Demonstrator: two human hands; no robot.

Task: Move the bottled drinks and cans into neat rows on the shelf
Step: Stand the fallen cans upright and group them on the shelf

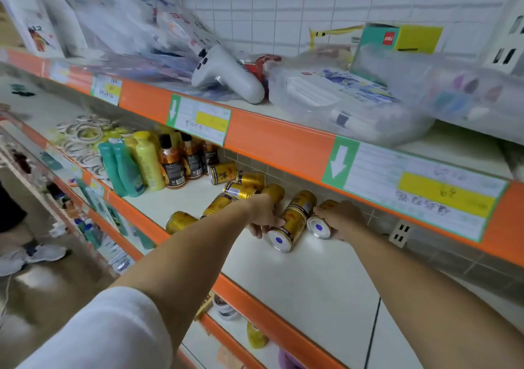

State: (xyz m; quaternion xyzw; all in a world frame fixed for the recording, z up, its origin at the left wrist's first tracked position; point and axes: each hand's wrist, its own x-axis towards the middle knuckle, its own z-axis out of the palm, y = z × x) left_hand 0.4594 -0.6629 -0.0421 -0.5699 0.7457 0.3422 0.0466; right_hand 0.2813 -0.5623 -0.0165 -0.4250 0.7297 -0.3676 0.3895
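Currently both hands are in on the middle shelf (297, 280), working the pile of gold cans lying on their sides near its back wall. Left hand (262, 215) has fingers curled on a lying can (292, 222) whose base faces the camera; right hand (340, 220) covers and grips a second can (319, 226) just beside it, the two touching or nearly so. Hands are a little apart, each clamped on its own can. More cans (241, 183) are scattered further back and left, one (179, 222) alone near the front edge. Bottles (147, 164) stand upright further left, toward the back, already roughly grouped. Step in hand looks like picking up the fallen cans to stand them; rows not yet started for cans. Next move likely calls for tipping both cans upright and setting them side by side on the bare part of the shelf, careful not to roll the neighbours. Upper shelf (283, 139) holds packets and a white controller (226, 75), not part of this.
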